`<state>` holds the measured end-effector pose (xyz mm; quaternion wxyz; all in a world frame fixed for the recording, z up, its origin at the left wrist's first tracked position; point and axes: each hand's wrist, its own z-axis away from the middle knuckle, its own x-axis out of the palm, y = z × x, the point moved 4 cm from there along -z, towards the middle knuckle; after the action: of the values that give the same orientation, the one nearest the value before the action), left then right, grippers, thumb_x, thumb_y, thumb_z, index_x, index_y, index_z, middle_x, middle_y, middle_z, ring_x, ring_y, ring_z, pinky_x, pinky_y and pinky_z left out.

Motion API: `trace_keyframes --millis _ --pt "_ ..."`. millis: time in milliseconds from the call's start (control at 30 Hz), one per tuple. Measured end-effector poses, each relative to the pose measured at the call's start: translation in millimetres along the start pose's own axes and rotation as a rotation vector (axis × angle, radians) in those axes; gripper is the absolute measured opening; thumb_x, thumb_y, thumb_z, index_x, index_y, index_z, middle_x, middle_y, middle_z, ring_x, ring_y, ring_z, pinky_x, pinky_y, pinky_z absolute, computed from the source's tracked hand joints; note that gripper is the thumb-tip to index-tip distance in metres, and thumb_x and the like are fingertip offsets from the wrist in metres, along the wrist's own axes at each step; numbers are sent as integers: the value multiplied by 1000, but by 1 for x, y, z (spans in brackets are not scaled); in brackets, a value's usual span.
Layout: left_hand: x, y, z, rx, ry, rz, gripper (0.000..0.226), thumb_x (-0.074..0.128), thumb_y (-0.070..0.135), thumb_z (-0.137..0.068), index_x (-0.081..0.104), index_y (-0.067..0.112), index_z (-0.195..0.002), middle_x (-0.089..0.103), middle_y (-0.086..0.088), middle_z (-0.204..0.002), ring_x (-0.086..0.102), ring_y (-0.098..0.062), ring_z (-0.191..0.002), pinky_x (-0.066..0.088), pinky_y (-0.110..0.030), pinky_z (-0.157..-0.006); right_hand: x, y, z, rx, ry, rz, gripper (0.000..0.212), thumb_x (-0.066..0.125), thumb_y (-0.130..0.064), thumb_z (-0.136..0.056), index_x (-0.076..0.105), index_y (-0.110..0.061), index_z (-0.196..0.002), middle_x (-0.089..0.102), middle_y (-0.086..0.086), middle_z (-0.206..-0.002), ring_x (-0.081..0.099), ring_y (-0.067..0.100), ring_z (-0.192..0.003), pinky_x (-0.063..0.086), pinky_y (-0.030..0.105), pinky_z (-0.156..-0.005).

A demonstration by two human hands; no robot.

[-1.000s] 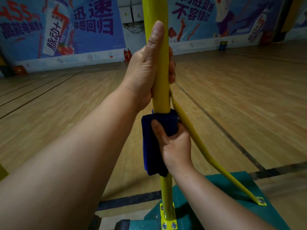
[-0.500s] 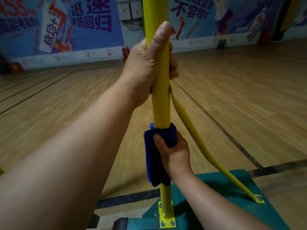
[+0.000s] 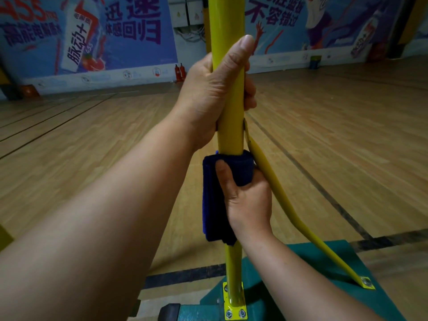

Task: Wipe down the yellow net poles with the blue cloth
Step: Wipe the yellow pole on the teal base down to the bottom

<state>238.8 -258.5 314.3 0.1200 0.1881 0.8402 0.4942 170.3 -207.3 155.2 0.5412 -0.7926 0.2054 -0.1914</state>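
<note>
A yellow net pole (image 3: 231, 130) stands upright in the middle of the head view, bolted to a green base (image 3: 305, 288). My left hand (image 3: 208, 93) grips the pole high up, thumb pointing up along it. Just below, my right hand (image 3: 249, 202) grips the blue cloth (image 3: 213, 205), which is wrapped round the pole, thumb pressed on the cloth. The cloth's loose end hangs down on the left side. A yellow slanted brace (image 3: 278, 193) runs from the pole, right beside my right hand, down to the base.
Wooden gym floor (image 3: 92, 147) with dark court lines spreads all around. A wall with blue posters (image 3: 104, 38) closes the back, with two red fire extinguishers (image 3: 180, 71) at its foot. A yellow bolted foot plate (image 3: 235, 308) holds the pole's bottom.
My right hand slid the cloth down the pole, then back up to just under my left hand. My left hand kept its grip in place.
</note>
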Motion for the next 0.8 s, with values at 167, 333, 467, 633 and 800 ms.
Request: trace_keyframes --millis 167,333,467,633,800 --pt "-4 4 0 5 -51 -84 18 64 27 -100 55 12 -106 71 -7 -78 73 -25 -72 60 -34 -67 0 18 -1 14 -77 -57 85 63 -94 -57 69 -23 -103 77 -3 -92 74 16 -90 60 51 -84" --pt "-6 -12 11 -42 -34 -95 23 68 30 -97 56 12 -106 74 -5 -80 75 -27 -78 61 -34 -71 -2 37 4 63 -134 -146 63 76 -70 -65 69 -23 -106 78 -1 -98 74 20 -95 58 54 -89" --pt "-1 -37 24 -59 21 65 19 65 27 -98 59 9 -101 72 -7 -80 74 -28 -78 61 -47 -82 -3 36 1 75 -171 -156 52 81 -62 -69 68 -24 -103 78 -3 -94 74 14 -90 58 33 -78" --pt "-1 -45 26 -8 38 99 23 64 29 -96 59 7 -104 73 -7 -80 75 -30 -82 59 -51 -88 -5 18 -7 -4 -228 -163 34 79 -51 -79 69 -23 -96 78 -1 -90 75 11 -86 58 24 -72" --pt "-6 -42 20 -33 -81 13 27 59 31 -98 53 6 -104 71 -7 -82 75 -32 -87 60 -48 -87 -4 4 -13 -83 -245 -139 26 74 -45 -83 72 -21 -94 78 7 -90 75 14 -86 60 37 -76"
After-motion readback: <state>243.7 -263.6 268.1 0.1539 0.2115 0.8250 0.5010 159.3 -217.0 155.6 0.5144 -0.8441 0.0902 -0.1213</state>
